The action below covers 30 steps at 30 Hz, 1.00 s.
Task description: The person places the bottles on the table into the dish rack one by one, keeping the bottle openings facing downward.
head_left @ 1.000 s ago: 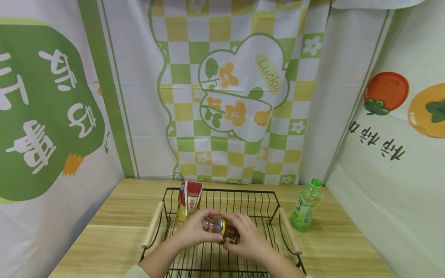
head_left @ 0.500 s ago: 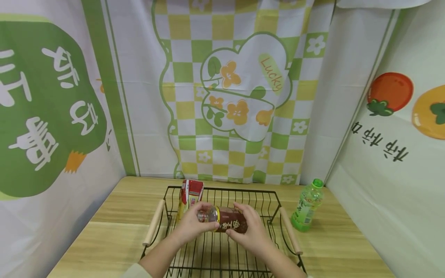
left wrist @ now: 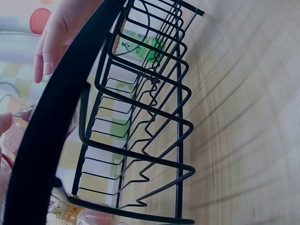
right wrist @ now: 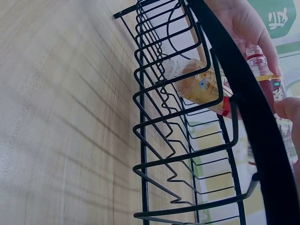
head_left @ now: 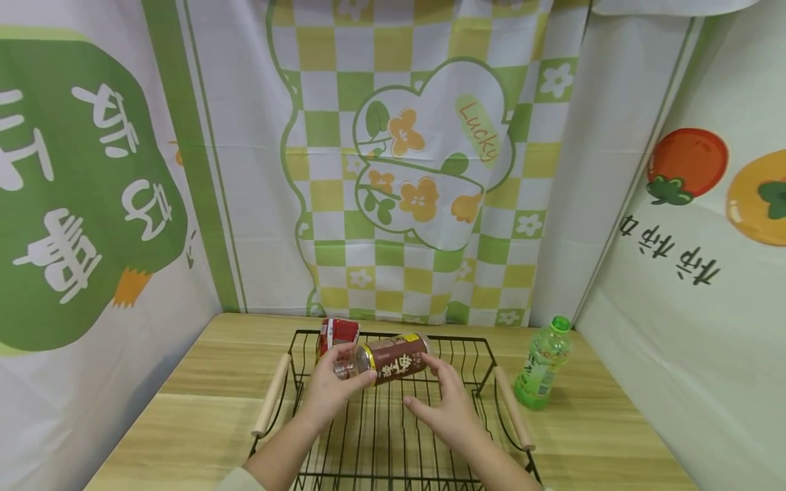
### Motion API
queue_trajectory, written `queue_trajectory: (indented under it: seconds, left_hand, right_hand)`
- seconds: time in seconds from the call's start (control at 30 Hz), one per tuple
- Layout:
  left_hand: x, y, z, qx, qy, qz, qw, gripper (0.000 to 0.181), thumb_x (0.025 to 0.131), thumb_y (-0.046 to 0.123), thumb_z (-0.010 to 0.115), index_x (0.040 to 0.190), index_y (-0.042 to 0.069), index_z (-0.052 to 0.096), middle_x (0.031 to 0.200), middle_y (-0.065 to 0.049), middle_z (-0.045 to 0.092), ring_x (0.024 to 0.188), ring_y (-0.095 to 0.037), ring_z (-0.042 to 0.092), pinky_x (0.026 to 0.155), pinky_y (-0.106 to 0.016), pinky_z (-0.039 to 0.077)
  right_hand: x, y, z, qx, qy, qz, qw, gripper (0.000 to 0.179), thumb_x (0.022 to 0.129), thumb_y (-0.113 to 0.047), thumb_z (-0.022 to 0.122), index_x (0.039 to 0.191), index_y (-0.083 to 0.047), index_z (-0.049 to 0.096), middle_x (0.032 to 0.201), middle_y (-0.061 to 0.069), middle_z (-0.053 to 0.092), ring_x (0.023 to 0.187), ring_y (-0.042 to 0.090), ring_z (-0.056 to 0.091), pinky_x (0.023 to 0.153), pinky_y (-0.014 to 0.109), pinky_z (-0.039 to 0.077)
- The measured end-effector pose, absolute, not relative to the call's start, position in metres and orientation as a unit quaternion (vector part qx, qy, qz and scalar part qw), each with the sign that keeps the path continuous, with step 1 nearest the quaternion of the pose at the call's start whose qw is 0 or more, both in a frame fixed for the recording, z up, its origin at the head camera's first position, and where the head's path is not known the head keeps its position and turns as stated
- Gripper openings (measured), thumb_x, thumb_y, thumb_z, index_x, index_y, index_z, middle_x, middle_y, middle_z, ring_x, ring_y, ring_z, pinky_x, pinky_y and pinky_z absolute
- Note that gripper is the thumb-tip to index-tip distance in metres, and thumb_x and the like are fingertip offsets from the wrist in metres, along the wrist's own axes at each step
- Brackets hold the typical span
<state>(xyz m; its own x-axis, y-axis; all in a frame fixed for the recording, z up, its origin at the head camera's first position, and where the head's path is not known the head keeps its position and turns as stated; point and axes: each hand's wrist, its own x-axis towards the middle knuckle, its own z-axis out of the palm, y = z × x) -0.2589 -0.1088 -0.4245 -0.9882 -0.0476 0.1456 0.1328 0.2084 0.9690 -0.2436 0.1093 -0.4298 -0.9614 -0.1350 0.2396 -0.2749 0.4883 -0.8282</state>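
My left hand holds a clear bottle with a brown label by its neck end, above the wire basket. The bottle lies tilted, its neck to the left and its base up to the right. My right hand is spread beside the base, thumb apart, its index fingertip at or close to the bottle. In the right wrist view the bottle shows past the basket's dark rim, with part of the left hand. A red-and-yellow bottle stands neck down at the basket's back left, partly hidden by the left hand.
The black wire basket has a wooden handle on each side, the left handle and the right handle. A green bottle stands on the wooden table right of the basket. A checked curtain hangs behind.
The brown-labelled bottle has risen and turned so its base points up to the right. The right hand has let go of its label and moved slightly down and away.
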Motion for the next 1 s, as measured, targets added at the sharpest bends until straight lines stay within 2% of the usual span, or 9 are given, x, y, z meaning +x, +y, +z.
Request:
queue_trajectory:
  seconds: [0.17,0.37,0.53,0.67,0.8,0.87,1.0]
  left_hand:
    - [-0.258,-0.107,-0.423,-0.019,-0.749,-0.655,0.093,0.066,0.078,0.022,0.083,0.134,0.008,0.052,0.129,-0.021,0.054,0.114,-0.032,0.056,0.086,-0.036,0.057]
    - [-0.256,-0.107,-0.421,-0.018,-0.748,-0.658,0.083,0.067,0.078,0.026,0.083,0.135,0.012,0.052,0.134,-0.019,0.054,0.116,-0.034,0.057,0.086,-0.036,0.058]
    - [-0.254,-0.106,-0.421,-0.037,-0.76,-0.645,0.072,0.067,0.078,0.029,0.083,0.135,0.014,0.051,0.131,-0.016,0.055,0.119,-0.035,0.057,0.087,-0.04,0.057]
    - [-0.255,-0.105,-0.424,-0.059,-0.756,-0.649,0.056,0.065,0.08,0.025,0.082,0.135,0.012,0.05,0.126,-0.015,0.055,0.117,-0.033,0.059,0.088,-0.04,0.056]
    - [-0.255,-0.103,-0.425,-0.079,-0.748,-0.657,0.049,0.064,0.079,0.019,0.082,0.135,0.011,0.051,0.119,-0.015,0.055,0.108,-0.026,0.059,0.087,-0.036,0.054]
    - [-0.255,-0.102,-0.426,-0.085,-0.752,-0.651,0.048,0.065,0.078,0.018,0.082,0.135,0.013,0.052,0.115,-0.013,0.055,0.101,-0.023,0.058,0.081,-0.034,0.053]
    - [-0.252,-0.099,-0.426,-0.095,-0.756,-0.646,0.043,0.066,0.077,0.017,0.082,0.136,0.015,0.053,0.112,-0.012,0.054,0.097,-0.024,0.058,0.076,-0.032,0.052]
  right_hand:
    - [-0.244,0.108,-0.43,0.088,-0.843,0.53,0.029,0.071,0.084,-0.028,0.077,0.143,-0.008,0.043,0.146,0.021,0.042,0.132,0.042,0.043,0.11,0.061,0.036]
    - [-0.241,0.107,-0.427,0.079,-0.825,0.56,-0.002,0.073,0.085,-0.027,0.074,0.145,0.0,0.04,0.146,0.026,0.043,0.127,0.043,0.046,0.105,0.062,0.039]
    - [-0.242,0.106,-0.428,0.078,-0.811,0.58,-0.002,0.076,0.086,-0.027,0.073,0.147,-0.001,0.036,0.144,0.027,0.044,0.128,0.045,0.047,0.104,0.062,0.04]
    - [-0.243,0.105,-0.428,0.075,-0.801,0.594,0.0,0.079,0.087,-0.026,0.073,0.15,-0.003,0.031,0.145,0.027,0.044,0.13,0.046,0.046,0.107,0.06,0.039]
    - [-0.241,0.103,-0.427,0.086,-0.792,0.604,0.013,0.081,0.088,-0.023,0.071,0.151,-0.001,0.026,0.144,0.029,0.043,0.129,0.047,0.046,0.106,0.058,0.042]
    - [-0.24,0.101,-0.426,0.092,-0.785,0.613,0.018,0.081,0.088,-0.021,0.07,0.151,0.001,0.023,0.143,0.031,0.043,0.128,0.048,0.047,0.106,0.058,0.042]
    - [-0.24,0.098,-0.425,0.084,-0.768,0.634,0.021,0.082,0.089,-0.02,0.069,0.152,-0.001,0.02,0.142,0.03,0.044,0.128,0.047,0.048,0.105,0.057,0.044]
